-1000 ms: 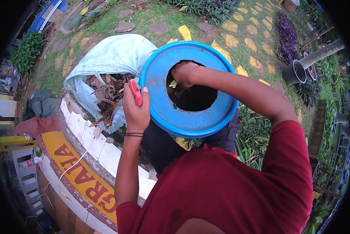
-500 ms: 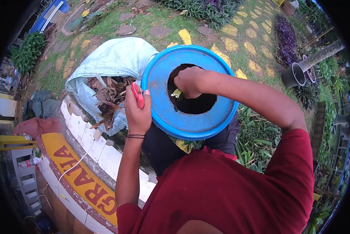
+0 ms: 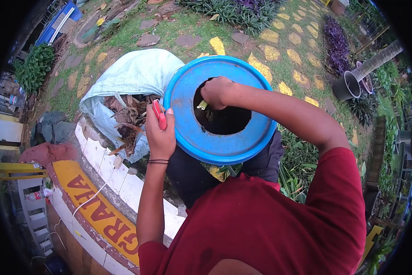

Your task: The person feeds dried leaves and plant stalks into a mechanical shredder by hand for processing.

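A blue round lid (image 3: 256,133) with a dark hole in its middle tops a container between my legs. My right hand (image 3: 217,93) reaches into the hole, fingers closed round pale green stalks (image 3: 202,105) whose cut ends show. The rest of the stalks is hidden in the dark opening. Left of the lid, my left hand (image 3: 161,135) is wrapped round a red-handled tool (image 3: 159,114); its working end is hard to make out. Beside that hand, a pale blue woven sack (image 3: 132,68) lies open with dry brown leaves (image 3: 131,117) in it.
A curved white-tiled edge (image 3: 116,172) and a yellow sign (image 3: 96,206) with red letters run along the left. Yellow stepping stones (image 3: 271,52) cross the grass ahead. A grey pot (image 3: 347,86) lies tipped at the right, near purple plants (image 3: 336,46).
My right hand and the stalks have shifted slightly left and up within the hole. My left hand still holds the red-handled tool. The view has moved a little.
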